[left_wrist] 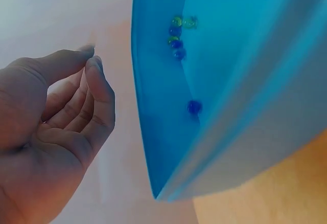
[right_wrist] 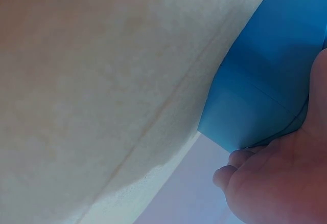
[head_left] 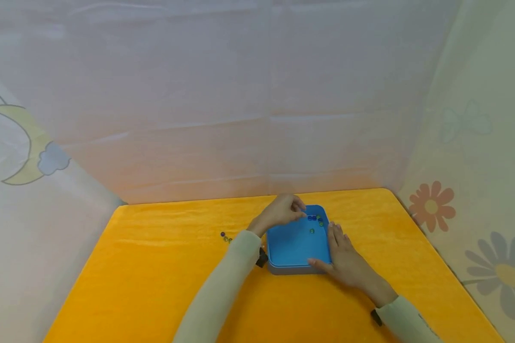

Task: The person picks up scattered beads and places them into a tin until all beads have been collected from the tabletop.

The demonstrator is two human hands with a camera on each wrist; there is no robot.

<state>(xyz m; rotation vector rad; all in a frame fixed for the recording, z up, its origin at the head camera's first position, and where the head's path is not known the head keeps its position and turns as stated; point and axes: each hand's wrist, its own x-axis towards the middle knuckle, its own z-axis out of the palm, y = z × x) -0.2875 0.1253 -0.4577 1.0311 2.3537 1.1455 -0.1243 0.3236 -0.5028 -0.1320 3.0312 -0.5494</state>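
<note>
A blue square box with a grey outer side stands on the table. Inside it, several blue and green glass marbles gather near the far right corner; a lone green marble lies closer in. My left hand hangs over the box's far left part. In the left wrist view, its thumb and index fingertips meet with nothing visible between them, and one blue marble sits apart from the cluster. Along the box's right wall, my right hand rests with straight fingers, its thumb at the front rim.
Left of the box, a few loose marbles lie on the yellow table cover, partly hidden behind the left sleeve. A pale cloth wall rises at the table's far edge, with printed cloth at both sides.
</note>
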